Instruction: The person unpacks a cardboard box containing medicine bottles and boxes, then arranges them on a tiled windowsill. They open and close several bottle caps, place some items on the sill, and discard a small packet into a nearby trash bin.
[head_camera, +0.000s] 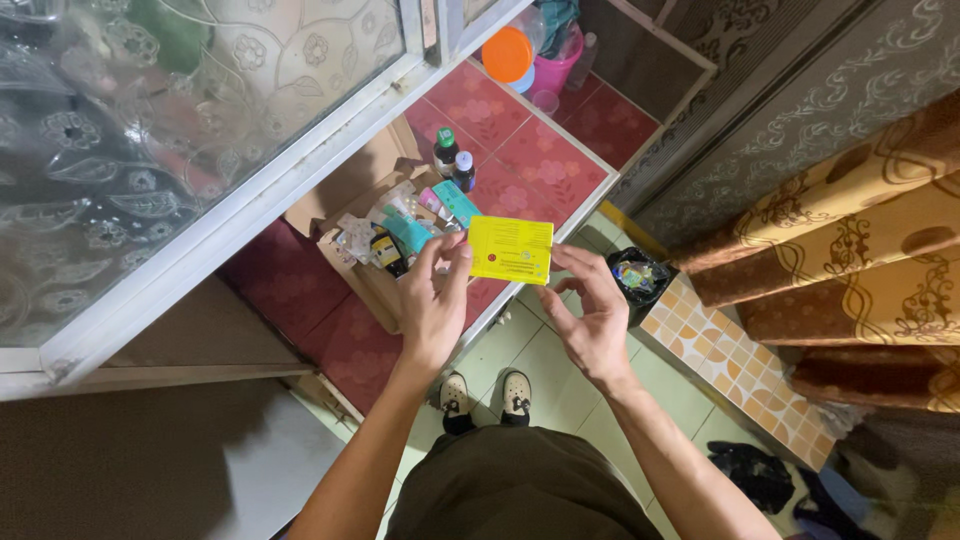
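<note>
A flat yellow box (511, 250) with a red mark is held up in front of me over the edge of a red-tiled counter (540, 165). My left hand (432, 300) pinches its left edge with thumb and fingers. My right hand (592, 312) touches its lower right corner with the fingertips, palm open below. Just behind my left hand stands an open cardboard box (352, 200) filled with several medicine packs, tubes and a dark bottle (388, 252).
Two small bottles (453, 158) stand on the counter beyond the box. An orange lid and pink container (530, 55) sit farther back. A black-lined bin (638, 277) is on the floor at right, beside brown patterned curtains (860, 250). A patterned glass window (170, 120) is at left.
</note>
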